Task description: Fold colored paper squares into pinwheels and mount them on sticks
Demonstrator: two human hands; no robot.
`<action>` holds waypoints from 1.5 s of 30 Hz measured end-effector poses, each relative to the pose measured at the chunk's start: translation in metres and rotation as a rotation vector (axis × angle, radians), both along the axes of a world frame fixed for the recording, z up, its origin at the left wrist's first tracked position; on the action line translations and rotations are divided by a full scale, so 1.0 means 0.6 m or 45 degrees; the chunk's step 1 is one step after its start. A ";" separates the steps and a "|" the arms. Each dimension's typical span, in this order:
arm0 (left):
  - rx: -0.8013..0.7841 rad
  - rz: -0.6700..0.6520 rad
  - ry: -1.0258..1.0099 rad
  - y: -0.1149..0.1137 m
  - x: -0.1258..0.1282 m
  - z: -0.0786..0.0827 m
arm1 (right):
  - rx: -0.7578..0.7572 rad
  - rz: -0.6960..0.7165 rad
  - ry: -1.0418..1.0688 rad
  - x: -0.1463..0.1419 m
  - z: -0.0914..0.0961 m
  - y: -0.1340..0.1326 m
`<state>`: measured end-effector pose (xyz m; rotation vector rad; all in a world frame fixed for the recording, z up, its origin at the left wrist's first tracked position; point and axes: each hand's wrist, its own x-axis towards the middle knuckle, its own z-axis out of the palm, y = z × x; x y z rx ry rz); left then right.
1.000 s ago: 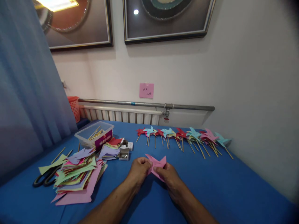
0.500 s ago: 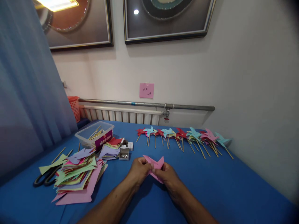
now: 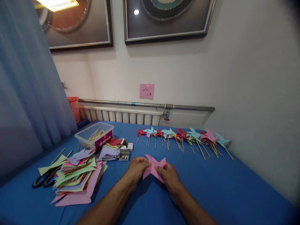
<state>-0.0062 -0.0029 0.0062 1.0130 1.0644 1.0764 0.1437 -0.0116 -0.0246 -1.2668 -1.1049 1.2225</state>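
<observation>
A pink paper pinwheel (image 3: 154,168), without a stick, is held up between my two hands just above the blue tabletop. My left hand (image 3: 137,170) pinches its left edge between thumb and fingers. On the opposite side my right hand (image 3: 169,177) grips it, with the thumb lying on the front of the paper near the middle. Four-pointed in outline, the pinwheel has its points spread outward. Fingers behind the paper are hidden. Closest to my left hand stands a small open box of metal pins (image 3: 124,155).
A stack of coloured paper (image 3: 75,175) lies at the left over black-handled scissors (image 3: 44,179). Behind it stands a clear plastic tub (image 3: 84,139) holding thin sticks. Several finished pinwheels on sticks (image 3: 194,134) line the table's back right, before the wall.
My left hand has shifted slightly left, from the middle of the pink paper to its edge. More of the pinwheel's face and its left points now show. My right hand still holds it.
</observation>
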 end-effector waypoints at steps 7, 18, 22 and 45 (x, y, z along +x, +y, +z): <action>0.057 0.043 0.129 0.009 0.002 -0.010 | 0.017 0.018 0.021 -0.001 0.009 -0.005; 0.063 0.091 -0.020 0.003 0.006 -0.009 | 0.019 -0.076 0.002 -0.003 0.005 -0.005; 0.052 0.113 -0.033 0.003 0.001 -0.002 | 0.018 -0.060 0.023 0.001 -0.003 0.001; 0.257 0.037 0.328 0.003 0.005 -0.018 | -0.009 -0.039 0.067 0.004 -0.011 0.007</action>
